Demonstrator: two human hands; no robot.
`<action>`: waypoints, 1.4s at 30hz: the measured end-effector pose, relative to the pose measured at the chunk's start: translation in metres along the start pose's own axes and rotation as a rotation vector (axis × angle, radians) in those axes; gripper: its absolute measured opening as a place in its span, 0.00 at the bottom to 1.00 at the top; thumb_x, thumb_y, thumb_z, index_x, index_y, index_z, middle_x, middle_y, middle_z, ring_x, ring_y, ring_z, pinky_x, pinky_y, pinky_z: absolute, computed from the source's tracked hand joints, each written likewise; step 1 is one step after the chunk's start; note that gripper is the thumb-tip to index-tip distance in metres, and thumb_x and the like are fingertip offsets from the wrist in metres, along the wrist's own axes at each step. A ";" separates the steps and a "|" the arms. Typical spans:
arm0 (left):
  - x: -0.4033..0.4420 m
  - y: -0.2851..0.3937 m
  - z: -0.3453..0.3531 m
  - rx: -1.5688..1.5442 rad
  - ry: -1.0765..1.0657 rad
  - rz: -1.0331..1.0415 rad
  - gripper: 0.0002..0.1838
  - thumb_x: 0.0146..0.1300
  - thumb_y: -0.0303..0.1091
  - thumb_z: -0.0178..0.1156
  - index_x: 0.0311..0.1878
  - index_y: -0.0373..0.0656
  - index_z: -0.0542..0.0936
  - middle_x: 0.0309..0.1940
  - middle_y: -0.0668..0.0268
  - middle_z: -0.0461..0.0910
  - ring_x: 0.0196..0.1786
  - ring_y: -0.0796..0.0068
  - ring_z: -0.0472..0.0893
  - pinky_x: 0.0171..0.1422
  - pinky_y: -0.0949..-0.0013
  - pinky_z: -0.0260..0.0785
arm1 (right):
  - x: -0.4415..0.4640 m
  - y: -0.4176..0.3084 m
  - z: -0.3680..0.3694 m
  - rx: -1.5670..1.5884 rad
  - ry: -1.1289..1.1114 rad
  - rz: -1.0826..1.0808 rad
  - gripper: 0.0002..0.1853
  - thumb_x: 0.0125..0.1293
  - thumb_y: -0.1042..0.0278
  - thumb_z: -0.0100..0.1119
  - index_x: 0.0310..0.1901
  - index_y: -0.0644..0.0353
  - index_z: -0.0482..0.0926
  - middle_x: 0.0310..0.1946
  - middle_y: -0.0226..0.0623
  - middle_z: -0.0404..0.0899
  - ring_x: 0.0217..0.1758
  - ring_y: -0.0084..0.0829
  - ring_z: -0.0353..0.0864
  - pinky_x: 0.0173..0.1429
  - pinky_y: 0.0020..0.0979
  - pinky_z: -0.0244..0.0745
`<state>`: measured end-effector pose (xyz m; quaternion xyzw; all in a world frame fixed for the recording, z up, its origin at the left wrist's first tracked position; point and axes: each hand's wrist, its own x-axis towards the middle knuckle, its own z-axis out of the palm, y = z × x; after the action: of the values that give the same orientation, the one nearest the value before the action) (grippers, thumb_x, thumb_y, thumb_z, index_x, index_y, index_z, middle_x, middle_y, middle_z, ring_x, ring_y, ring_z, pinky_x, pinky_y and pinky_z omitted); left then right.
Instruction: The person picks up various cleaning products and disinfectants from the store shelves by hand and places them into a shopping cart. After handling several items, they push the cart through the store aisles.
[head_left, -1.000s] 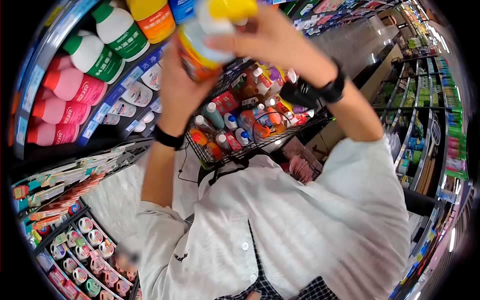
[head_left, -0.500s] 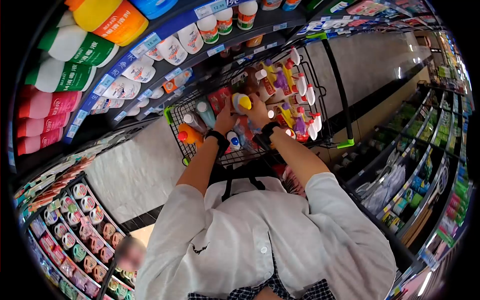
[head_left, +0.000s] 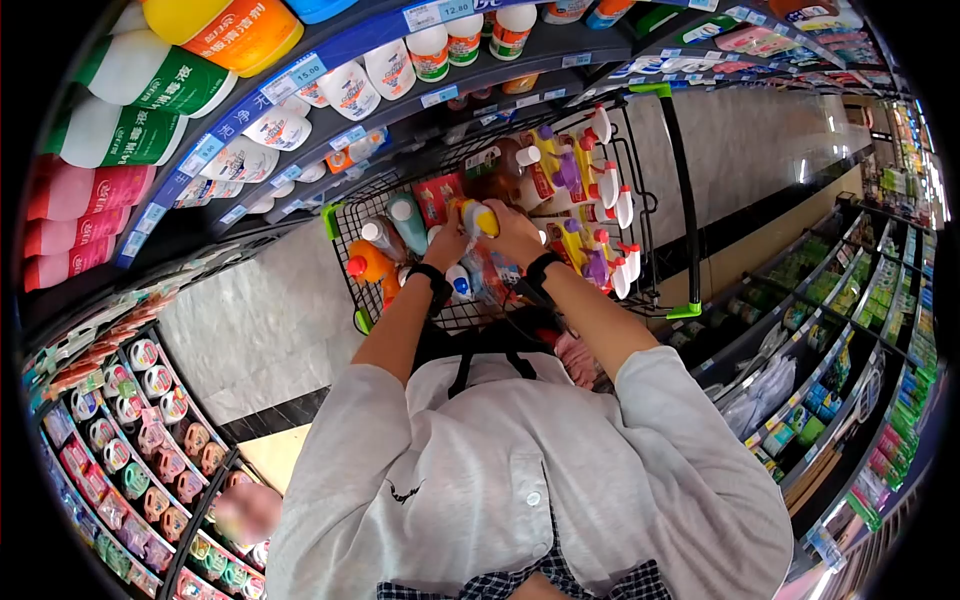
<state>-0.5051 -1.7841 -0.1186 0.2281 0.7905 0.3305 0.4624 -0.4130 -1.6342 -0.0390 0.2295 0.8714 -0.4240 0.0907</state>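
Note:
A yellow-capped bottle (head_left: 481, 219) is between my two hands, over the goods in the wire shopping cart (head_left: 690, 200). My left hand (head_left: 449, 240) is closed on its left side, and my right hand (head_left: 517, 236) grips it from the right. Left of my hands lie a teal bottle (head_left: 408, 222), a grey bottle with a white cap (head_left: 382, 236) and an orange bottle (head_left: 370, 262). Behind the hands is a large brown bottle (head_left: 492, 168). Several bottles with white and red tops (head_left: 612, 190) fill the cart's right part.
A shelf edge with price tags (head_left: 300, 76) curves along the cart's far side, bearing white bottles (head_left: 350, 92) and large jugs (head_left: 228, 32). More shelves (head_left: 840, 350) stand at the right. A person's blurred head (head_left: 248, 512) is at the lower left, beside shelved goods.
Both hands have come down from near the upper shelf into the cart with the yellow-capped bottle. Over the last half second they have barely moved, while the view has shifted slightly.

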 end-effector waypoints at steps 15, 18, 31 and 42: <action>-0.048 -0.007 -0.079 -0.066 0.184 0.463 0.35 0.61 0.36 0.53 0.71 0.41 0.57 0.58 0.45 0.71 0.57 0.48 0.74 0.59 0.61 0.67 | -0.021 -0.075 -0.011 -0.205 0.496 -0.223 0.24 0.53 0.67 0.61 0.54 0.58 0.73 0.53 0.44 0.74 0.58 0.47 0.71 0.60 0.43 0.67; -0.086 -0.001 -0.147 -0.411 0.236 0.514 0.34 0.63 0.27 0.56 0.71 0.45 0.57 0.62 0.50 0.70 0.56 0.64 0.78 0.58 0.66 0.69 | -0.024 -0.154 -0.040 -0.105 0.595 -0.461 0.15 0.55 0.73 0.57 0.46 0.59 0.77 0.50 0.44 0.76 0.54 0.48 0.72 0.58 0.43 0.68; -0.361 0.203 -0.433 0.035 1.000 1.030 0.22 0.61 0.18 0.50 0.60 0.38 0.71 0.51 0.60 0.76 0.52 0.70 0.79 0.53 0.71 0.71 | 0.023 -0.531 -0.188 0.406 0.392 -1.116 0.14 0.63 0.75 0.54 0.51 0.63 0.75 0.49 0.35 0.78 0.52 0.26 0.77 0.51 0.27 0.74; -0.317 0.272 -0.506 0.112 1.068 1.088 0.36 0.57 0.33 0.58 0.68 0.33 0.59 0.65 0.44 0.63 0.35 0.66 0.81 0.45 0.67 0.74 | 0.144 -0.675 -0.198 0.688 0.243 -1.005 0.34 0.58 0.67 0.67 0.63 0.65 0.60 0.54 0.40 0.75 0.55 0.31 0.77 0.58 0.32 0.72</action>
<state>-0.7878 -1.9682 0.4438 0.4179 0.6985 0.5365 -0.2228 -0.8543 -1.7945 0.5049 -0.1459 0.6904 -0.6423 -0.2991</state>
